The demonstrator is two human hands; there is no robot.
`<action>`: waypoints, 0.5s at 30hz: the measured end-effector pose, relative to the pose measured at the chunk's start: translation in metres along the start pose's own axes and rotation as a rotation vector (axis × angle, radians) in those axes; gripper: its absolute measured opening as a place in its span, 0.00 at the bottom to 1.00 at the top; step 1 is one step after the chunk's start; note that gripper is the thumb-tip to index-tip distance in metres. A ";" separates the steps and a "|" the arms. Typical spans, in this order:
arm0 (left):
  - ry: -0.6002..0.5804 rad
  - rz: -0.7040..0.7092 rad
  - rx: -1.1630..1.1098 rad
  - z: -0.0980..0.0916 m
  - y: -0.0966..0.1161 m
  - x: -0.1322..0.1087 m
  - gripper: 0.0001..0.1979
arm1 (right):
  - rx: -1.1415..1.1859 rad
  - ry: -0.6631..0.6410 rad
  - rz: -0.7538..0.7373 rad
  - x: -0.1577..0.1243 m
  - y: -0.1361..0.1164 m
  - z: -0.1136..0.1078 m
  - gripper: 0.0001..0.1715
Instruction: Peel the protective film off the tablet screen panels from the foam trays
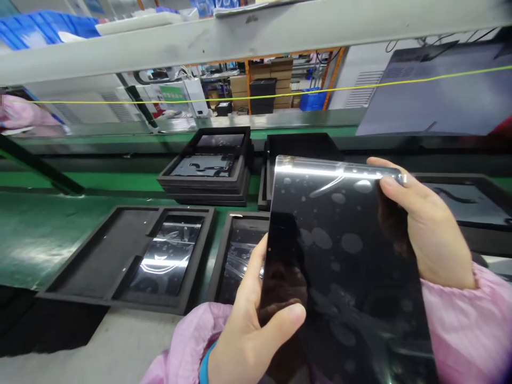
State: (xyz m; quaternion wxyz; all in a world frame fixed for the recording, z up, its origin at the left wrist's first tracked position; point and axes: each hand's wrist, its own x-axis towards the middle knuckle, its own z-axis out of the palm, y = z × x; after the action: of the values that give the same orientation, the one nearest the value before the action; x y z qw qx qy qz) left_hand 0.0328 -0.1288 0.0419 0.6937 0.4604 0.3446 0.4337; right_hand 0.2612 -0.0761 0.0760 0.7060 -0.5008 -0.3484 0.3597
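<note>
A glossy black display panel [340, 256] fills the near right, tilted up toward me, with a clear film full of bubbles over its face. Its left edge is gripped by my left hand [256, 320], thumb on the front and fingers behind. My right hand [432, 224] pinches the upper right corner, thumb on the front. Just left of the panel, a black foam tray [218, 277] is partly hidden behind it and my left hand; another film-covered panel [240, 250] lies inside. A second foam tray [110, 301] holds a panel [170, 256] in its right compartment.
Stacked foam trays [208, 186] with panels stand behind on the green bench [32, 229]. More trays [300, 144] sit behind the held panel and at the right [488, 186]. A yellow cord [280, 96] crosses the view below a grey beam [256, 37]. Another person's pink sleeve [28, 114] shows far left.
</note>
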 end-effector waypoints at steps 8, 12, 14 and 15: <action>0.004 0.137 0.109 -0.016 -0.025 0.011 0.37 | -0.096 0.023 -0.272 -0.019 -0.005 0.007 0.17; -0.085 0.306 0.142 -0.032 -0.045 0.018 0.35 | -0.192 0.049 -0.487 -0.037 -0.007 0.015 0.18; -0.150 0.435 0.150 -0.039 -0.051 0.020 0.34 | -0.252 0.073 -0.571 -0.046 -0.008 0.016 0.20; -0.166 0.469 0.153 -0.041 -0.054 0.020 0.34 | -0.308 0.078 -0.595 -0.050 -0.009 0.015 0.22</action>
State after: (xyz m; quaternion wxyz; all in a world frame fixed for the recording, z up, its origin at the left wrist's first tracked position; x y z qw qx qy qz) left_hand 0.0197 -0.1069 -0.0241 0.5632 0.6129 0.2023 0.5161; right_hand 0.2247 -0.1147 0.0820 0.7088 -0.4915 -0.5023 0.0616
